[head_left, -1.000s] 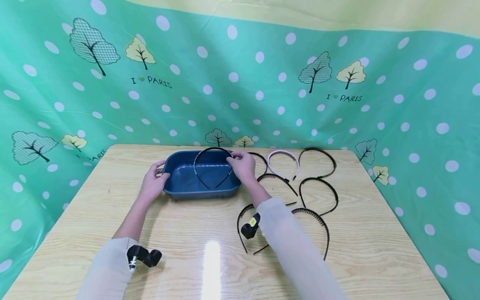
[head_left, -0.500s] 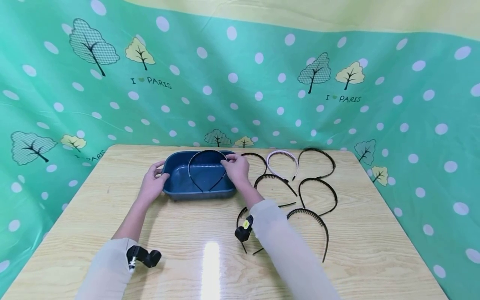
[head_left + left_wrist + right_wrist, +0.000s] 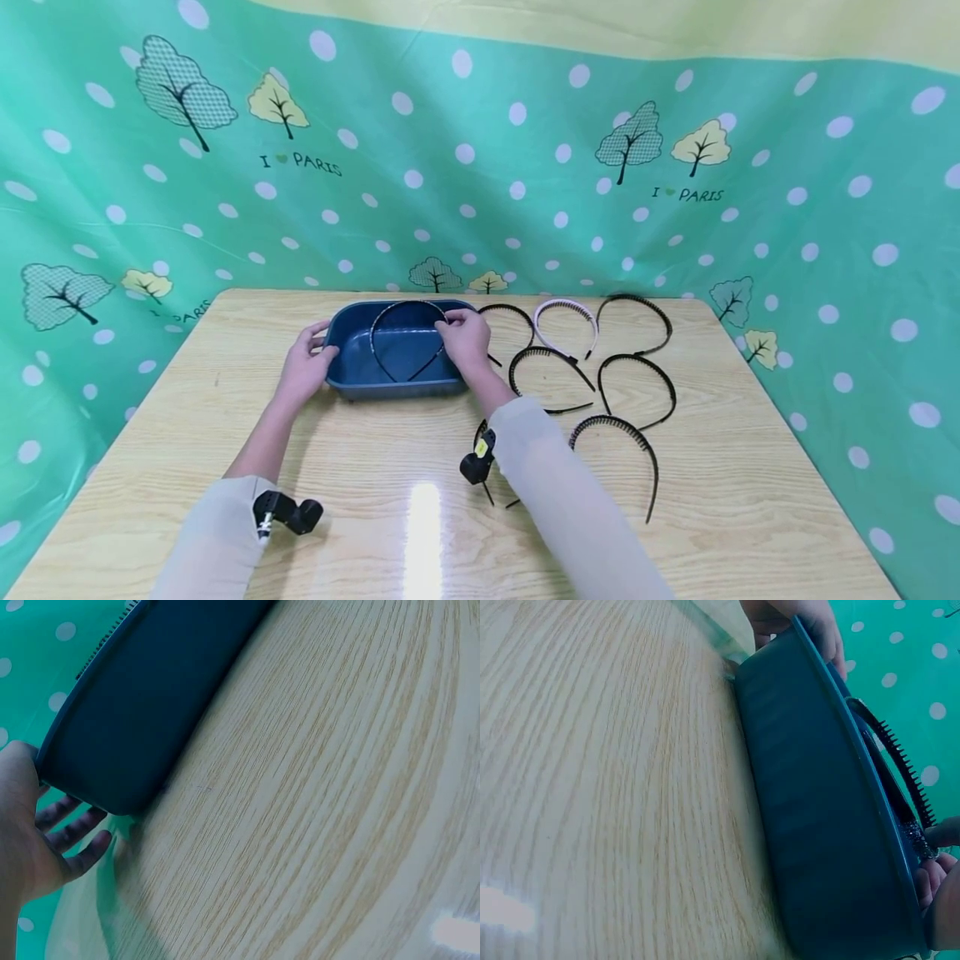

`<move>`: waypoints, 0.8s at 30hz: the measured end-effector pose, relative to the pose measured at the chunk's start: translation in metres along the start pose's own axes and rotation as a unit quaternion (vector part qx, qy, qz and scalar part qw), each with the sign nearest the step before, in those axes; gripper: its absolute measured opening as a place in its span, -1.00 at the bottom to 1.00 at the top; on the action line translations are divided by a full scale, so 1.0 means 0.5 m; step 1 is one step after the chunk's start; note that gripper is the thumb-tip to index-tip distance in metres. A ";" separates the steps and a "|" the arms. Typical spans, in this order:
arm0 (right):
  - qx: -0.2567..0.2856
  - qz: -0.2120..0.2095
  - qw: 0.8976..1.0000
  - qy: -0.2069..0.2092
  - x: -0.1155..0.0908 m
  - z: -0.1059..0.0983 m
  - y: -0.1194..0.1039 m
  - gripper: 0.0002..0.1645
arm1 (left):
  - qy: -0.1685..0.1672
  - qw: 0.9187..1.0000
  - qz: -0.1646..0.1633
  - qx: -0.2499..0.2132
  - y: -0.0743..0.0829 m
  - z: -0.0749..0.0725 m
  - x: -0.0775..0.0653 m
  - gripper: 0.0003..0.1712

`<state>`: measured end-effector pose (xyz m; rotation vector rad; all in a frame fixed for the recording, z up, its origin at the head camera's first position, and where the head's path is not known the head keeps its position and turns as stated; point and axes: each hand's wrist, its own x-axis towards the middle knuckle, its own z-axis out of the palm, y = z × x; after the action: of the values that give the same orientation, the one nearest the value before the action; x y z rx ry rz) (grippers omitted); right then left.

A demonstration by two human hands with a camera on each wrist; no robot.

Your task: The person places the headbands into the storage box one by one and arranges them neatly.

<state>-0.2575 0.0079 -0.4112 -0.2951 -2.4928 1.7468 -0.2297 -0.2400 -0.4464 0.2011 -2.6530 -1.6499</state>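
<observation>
A dark blue plastic basin (image 3: 405,390) stands near the table's back edge. At its left end, my left hand (image 3: 306,358) holds the rim, thumb above and fingers behind the end wall, as the left wrist view confirms. Between thumb and fingers, my right hand (image 3: 467,337) pinches one side of a black toothed headband (image 3: 372,340). The headband is over the basin's opening, its arch upward and its tips pointing down. In the right wrist view, its comb teeth and a glittery stretch show above the basin wall (image 3: 817,795). Whether the tips touch the basin's floor cannot be seen.
Several black headbands lie on the table to the right, such as one at the back (image 3: 635,299) and one nearer (image 3: 652,467). Among them is a pale pink headband (image 3: 566,303). My right sleeve (image 3: 577,500) partly covers two. A green dotted curtain (image 3: 465,208) hangs behind.
My right hand has moved left and slightly down with the headband, further over the basin. My left hand and the basin have stayed in place.
</observation>
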 end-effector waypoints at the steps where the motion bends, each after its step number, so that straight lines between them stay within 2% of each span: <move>1: -0.001 0.001 1.000 0.000 0.000 0.002 0.001 -0.75 | 0.000 1.000 0.000 0.001 0.000 0.000 0.000 -0.40; 14: -0.012 0.019 1.000 0.007 -0.001 0.021 0.002 -0.75 | 0.004 1.000 0.007 0.000 -0.003 -0.001 0.000 -0.39; 24: -0.016 0.028 0.999 0.000 -0.004 0.020 0.006 -0.75 | 0.003 1.000 0.003 0.001 -0.003 0.002 0.003 -0.39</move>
<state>-0.2568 -0.0006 -0.4175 -0.3712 -2.5387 1.7274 -0.2309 -0.2397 -0.4485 0.1969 -2.6495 -1.6418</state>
